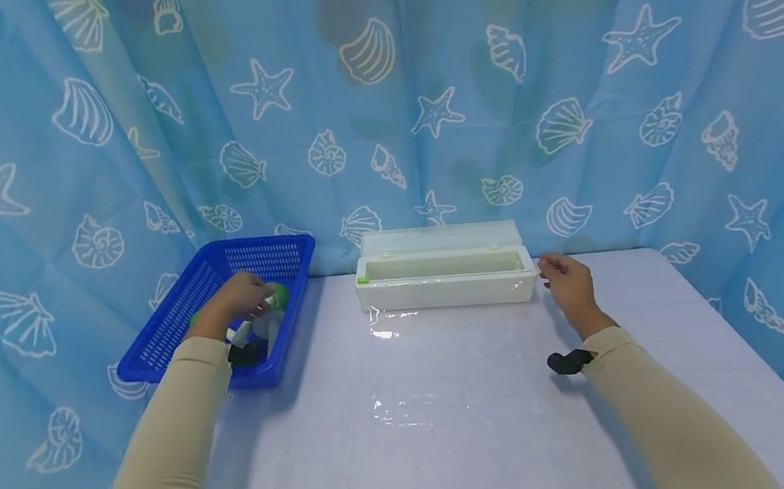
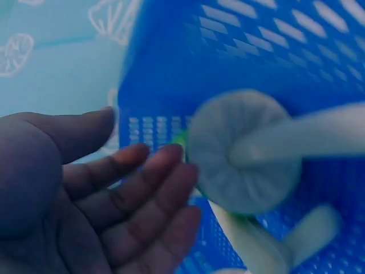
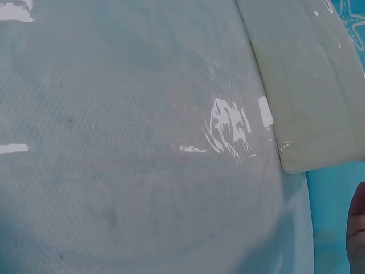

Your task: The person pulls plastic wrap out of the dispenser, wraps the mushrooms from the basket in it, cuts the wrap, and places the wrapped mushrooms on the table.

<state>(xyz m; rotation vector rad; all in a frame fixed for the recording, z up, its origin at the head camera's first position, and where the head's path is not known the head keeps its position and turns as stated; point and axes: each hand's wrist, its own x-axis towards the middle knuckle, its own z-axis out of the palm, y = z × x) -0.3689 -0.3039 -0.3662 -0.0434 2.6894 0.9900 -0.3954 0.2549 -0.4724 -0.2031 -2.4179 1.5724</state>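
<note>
My left hand [image 1: 243, 294] reaches into a blue basket [image 1: 159, 345] on the left. Its fingers are extended and loosely bent in the left wrist view, the fingertips beside a mushroom-shaped piece [image 2: 245, 188] with a pale ribbed underside and a thick stem. Whether they touch it I cannot tell. Something round and green [image 1: 280, 294] shows past the hand in the head view. My right hand [image 1: 570, 285] hovers at the right end of a long white box [image 1: 447, 293], holding nothing visible. The box's lid [image 1: 440, 238] is raised at the back.
More pale pieces [image 2: 259, 251] lie lower in the basket. A small green tab [image 1: 363, 280] sits at the box's front left corner. Behind the white-covered table [image 1: 439, 423] hangs a blue shell-patterned curtain [image 1: 379, 118]. A black device [image 1: 568, 362] is on the right wrist.
</note>
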